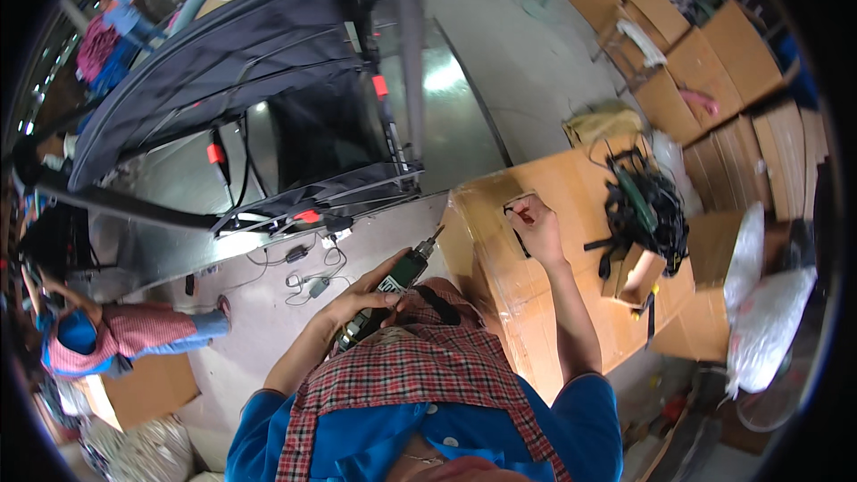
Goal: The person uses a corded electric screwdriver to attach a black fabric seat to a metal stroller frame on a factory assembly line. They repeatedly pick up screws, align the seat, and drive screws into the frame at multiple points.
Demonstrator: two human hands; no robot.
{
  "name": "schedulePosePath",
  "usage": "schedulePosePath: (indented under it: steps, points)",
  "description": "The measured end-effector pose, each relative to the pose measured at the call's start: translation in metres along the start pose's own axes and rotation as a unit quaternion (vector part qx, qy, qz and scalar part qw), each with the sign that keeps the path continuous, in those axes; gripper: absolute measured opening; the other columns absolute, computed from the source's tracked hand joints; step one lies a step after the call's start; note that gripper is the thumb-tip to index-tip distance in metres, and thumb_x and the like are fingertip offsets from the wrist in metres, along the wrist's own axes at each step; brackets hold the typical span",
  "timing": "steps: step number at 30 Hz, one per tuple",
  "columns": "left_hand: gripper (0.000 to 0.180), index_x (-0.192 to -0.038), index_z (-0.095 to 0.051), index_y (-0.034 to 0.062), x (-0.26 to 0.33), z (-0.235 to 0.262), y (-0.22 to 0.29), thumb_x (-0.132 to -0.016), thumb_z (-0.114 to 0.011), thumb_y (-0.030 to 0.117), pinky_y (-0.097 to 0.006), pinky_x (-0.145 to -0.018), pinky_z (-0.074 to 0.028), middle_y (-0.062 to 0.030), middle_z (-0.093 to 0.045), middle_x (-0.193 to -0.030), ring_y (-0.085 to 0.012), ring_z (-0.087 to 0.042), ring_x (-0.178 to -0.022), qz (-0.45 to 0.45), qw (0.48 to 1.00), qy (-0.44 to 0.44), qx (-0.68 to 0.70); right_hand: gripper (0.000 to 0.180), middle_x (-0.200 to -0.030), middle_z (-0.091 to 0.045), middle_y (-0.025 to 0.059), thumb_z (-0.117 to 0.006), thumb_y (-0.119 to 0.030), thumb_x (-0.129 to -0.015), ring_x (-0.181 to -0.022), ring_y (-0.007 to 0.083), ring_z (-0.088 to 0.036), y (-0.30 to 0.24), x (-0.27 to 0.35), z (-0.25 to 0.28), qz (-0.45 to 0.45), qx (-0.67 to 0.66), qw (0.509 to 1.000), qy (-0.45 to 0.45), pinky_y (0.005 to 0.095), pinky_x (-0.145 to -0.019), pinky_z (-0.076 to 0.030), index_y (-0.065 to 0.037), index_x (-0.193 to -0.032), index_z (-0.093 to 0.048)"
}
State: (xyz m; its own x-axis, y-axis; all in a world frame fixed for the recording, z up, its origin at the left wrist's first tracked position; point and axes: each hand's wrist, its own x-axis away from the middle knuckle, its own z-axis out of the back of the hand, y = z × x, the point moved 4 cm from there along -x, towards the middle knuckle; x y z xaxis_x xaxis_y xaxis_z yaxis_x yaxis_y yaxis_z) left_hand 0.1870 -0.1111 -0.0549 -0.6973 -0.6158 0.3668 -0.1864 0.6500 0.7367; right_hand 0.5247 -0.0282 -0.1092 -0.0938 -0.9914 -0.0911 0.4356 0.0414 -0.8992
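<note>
A dark green power screwdriver (406, 272) is gripped in my left hand (361, 299), close to my apron, its bit pointing up and to the right. My right hand (536, 230) reaches over a large cardboard box (544, 321), its fingers curled together at a small dark-edged opening or tray (520, 241) on top. Some red shows by those fingertips; whether they hold anything is too small to make out. Ahead on the left, a black fabric item on a tubular frame (259, 62), with red-orange parts, stands on a shiny metal table (143, 254).
Black straps and parts (644, 205) lie heaped on the box's right side, beside a small open carton (639, 275). Open cartons (705, 62) and a clear plastic bag (772, 330) line the right. Cables (317, 281) lie on the floor. Another person (125, 335) is at the left.
</note>
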Motion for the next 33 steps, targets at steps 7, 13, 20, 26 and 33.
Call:
schedulePosePath:
  steps: [7, 13, 20, 26, 33]
  points:
    - [0.121, -0.162, -0.008, 0.0100, 0.046, 0.008, 0.060, -0.068, -0.082, 0.028, -0.028, -0.053, -0.049, -0.0168, -0.060, -0.102, -0.0193, -0.061, -0.068, -0.146, 0.988, -0.048, 0.001, 0.019, -0.078, -0.069, 0.0028, -0.073, 0.004, -0.086, -0.075, 0.0086, -0.068, -0.176, -0.019, -0.086, 0.211, -0.166, 0.960, -0.085, 0.0251, -0.071, -0.055, -0.002, -0.098, -0.059]
    - [0.125, -0.162, -0.005, 0.0177, 0.092, 0.021, 0.083, -0.065, -0.084, 0.018, -0.029, -0.049, -0.050, -0.0141, -0.059, -0.085, -0.0179, -0.060, -0.061, -0.218, 0.976, 0.025, 0.006, 0.022, -0.079, -0.071, 0.0044, -0.076, 0.002, -0.084, -0.075, 0.0098, -0.070, -0.245, -0.045, -0.148, 0.288, -0.206, 0.931, -0.085, 0.0263, -0.072, -0.056, -0.001, -0.103, -0.066]
    - [0.121, -0.163, -0.008, 0.0161, 0.121, 0.049, 0.094, -0.069, -0.085, 0.014, -0.027, -0.060, -0.050, -0.0090, -0.061, -0.089, -0.0145, -0.061, -0.074, -0.232, 0.971, 0.046, -0.028, 0.021, -0.086, -0.075, 0.0094, -0.075, 0.004, -0.083, -0.081, 0.0161, -0.075, -0.268, -0.045, -0.188, 0.327, -0.111, 0.934, -0.094, 0.0272, -0.074, -0.058, 0.000, -0.102, -0.067]
    - [0.125, -0.163, -0.008, 0.0158, 0.128, 0.065, 0.101, -0.063, -0.083, 0.014, -0.027, -0.054, -0.051, -0.0119, -0.060, -0.089, -0.0162, -0.062, -0.063, -0.211, 0.974, 0.074, -0.040, 0.022, -0.093, -0.076, 0.0088, -0.071, 0.009, -0.084, -0.084, 0.0142, -0.074, -0.275, -0.040, -0.203, 0.339, -0.078, 0.934, -0.085, 0.0265, -0.076, -0.059, 0.002, -0.104, -0.067]
    - [0.123, -0.162, -0.010, 0.0150, 0.113, 0.076, 0.102, -0.064, -0.084, 0.014, -0.027, -0.050, -0.051, -0.0155, -0.060, -0.092, -0.0179, -0.062, -0.062, -0.186, 0.982, 0.031, -0.022, 0.022, -0.092, -0.076, 0.0093, -0.074, 0.009, -0.081, -0.081, 0.0138, -0.073, -0.269, -0.044, -0.193, 0.346, -0.050, 0.936, -0.038, 0.0259, -0.073, -0.058, 0.002, -0.102, -0.068]
